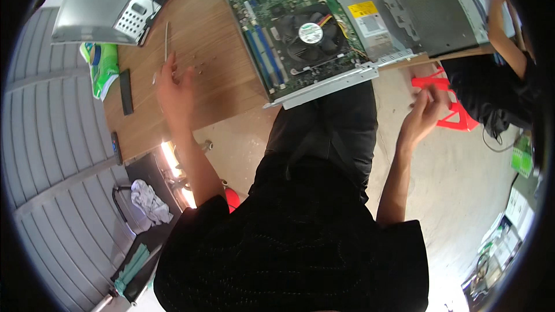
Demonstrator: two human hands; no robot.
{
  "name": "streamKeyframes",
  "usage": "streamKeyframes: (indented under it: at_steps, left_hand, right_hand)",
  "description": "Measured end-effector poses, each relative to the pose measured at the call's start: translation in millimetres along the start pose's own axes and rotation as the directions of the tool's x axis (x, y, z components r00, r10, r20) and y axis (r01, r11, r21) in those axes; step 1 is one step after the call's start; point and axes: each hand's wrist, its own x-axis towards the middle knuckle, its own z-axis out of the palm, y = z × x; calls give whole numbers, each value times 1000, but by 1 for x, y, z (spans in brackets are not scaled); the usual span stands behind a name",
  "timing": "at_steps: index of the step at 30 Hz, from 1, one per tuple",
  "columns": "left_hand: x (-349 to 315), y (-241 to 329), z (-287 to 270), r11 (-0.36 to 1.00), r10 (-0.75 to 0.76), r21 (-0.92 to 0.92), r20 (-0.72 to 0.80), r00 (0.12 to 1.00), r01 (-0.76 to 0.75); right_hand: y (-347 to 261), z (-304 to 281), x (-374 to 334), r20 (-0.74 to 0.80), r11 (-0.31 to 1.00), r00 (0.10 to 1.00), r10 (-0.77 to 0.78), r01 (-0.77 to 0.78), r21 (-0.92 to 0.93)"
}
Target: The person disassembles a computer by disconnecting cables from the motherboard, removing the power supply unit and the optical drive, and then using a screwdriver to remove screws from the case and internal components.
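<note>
My left hand (175, 89) is low over the wooden table, its fingers curled at the near end of a screwdriver (167, 40). The thin shaft points away from me, and the hand hides most of the handle. Just right of the thumb lie several small screws (200, 65). My right hand (425, 112) is raised off the table's front edge on the right, fingers bent and drawn together; anything inside them is too blurred to make out. Between the hands, the opened computer case (329, 85) holds a green motherboard (260, 0) with a black cooling fan (309, 33).
On the left are a metal panel (98, 8), a green packet (105, 72), a dark strip (126, 92) and the wooden tabletop (225, 89). A red stool (459, 115) stands at right beside another person's arm (506, 34). Cloths lie on a lower-left surface.
</note>
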Motion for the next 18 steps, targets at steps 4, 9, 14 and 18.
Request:
streamKeyframes:
  at_steps: [4,9,14,18]
  left_hand:
    - [1,-35,-27,937,98,348,-227,969,-13]
    - [0,-91,-59,780,55,607,-307,950,152]
    - [-8,-71,-37,899,-268,325,-121,956,293]
    - [-7,-66,-28,856,-253,441,-95,963,268]
  right_hand:
    - [-1,15,-65,420,918,854,307,-382,104]
    - [-1,37,-80,474,966,855,-212,256,-31]
    - [-1,36,-73,515,991,853,-84,127,-50]
    - [-3,35,-71,530,984,839,-123,174,-47]
